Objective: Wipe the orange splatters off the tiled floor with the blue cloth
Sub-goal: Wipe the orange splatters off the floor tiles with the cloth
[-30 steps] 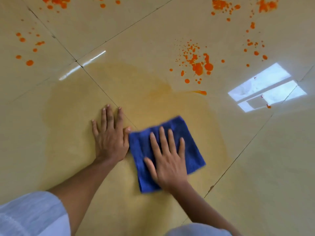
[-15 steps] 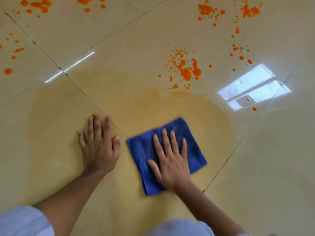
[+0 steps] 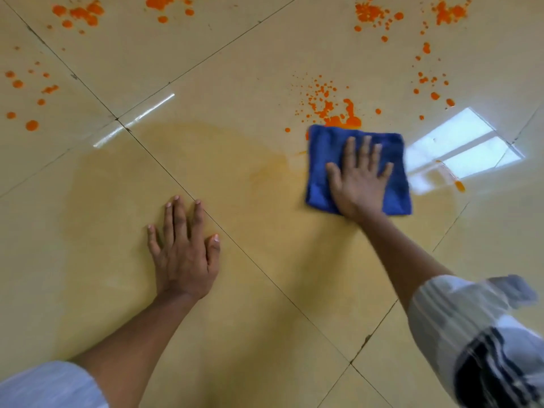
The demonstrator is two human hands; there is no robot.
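The folded blue cloth [image 3: 323,160] lies flat on the beige tiled floor [image 3: 235,69], its far edge touching the nearest orange splatter cluster [image 3: 329,107]. My right hand [image 3: 357,181] presses flat on the cloth, fingers spread and pointing away from me. My left hand [image 3: 184,251] rests palm down on a bare tile at lower left, well apart from the cloth, holding nothing. A wide pale yellowish smear [image 3: 206,160] covers the tiles between and around both hands.
More orange splatters sit at far left [image 3: 29,98], top left [image 3: 79,13], top centre [image 3: 164,4], top right [image 3: 379,16] and right [image 3: 432,86]. A small orange streak [image 3: 457,184] lies by a bright window reflection [image 3: 459,148]. Dark grout lines cross the floor.
My right hand has slid the cloth forward and to the right, up to the edge of the nearest splatter cluster. My left hand has stayed planted on the floor.
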